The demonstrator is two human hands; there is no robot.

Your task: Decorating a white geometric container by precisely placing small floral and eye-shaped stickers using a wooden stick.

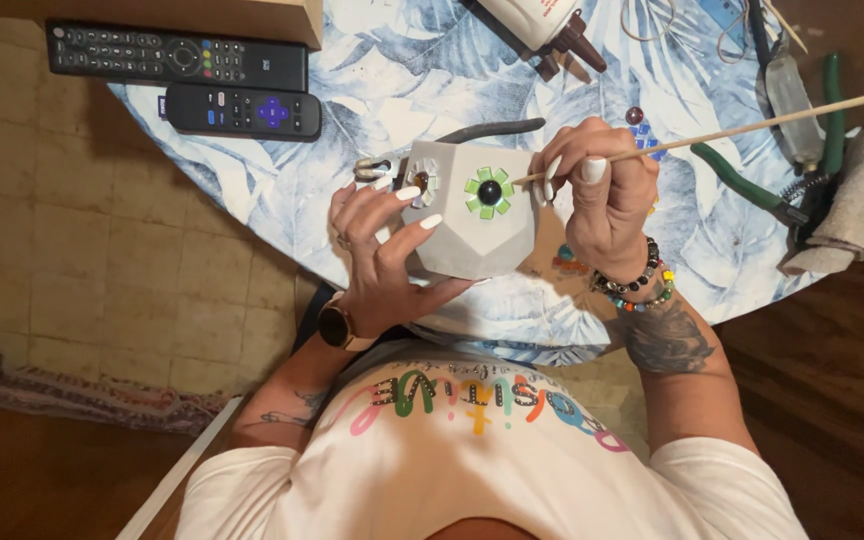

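Faceted grey pot cradled in left hand; right hand (grip pinching wooden stick) points tip leftward at green flower tile.

A single view, taken from a camera worn on the person's head, looks almost straight down over the chest onto the near edge of a round table covered in a blue leaf-print cloth; the far side of the table lies at the top of the frame and the person's white shirt fills the bottom. The camera sits close, so the left hand and right hand fall near the centre; tiled floor shows at left, dark wooden floor at right.
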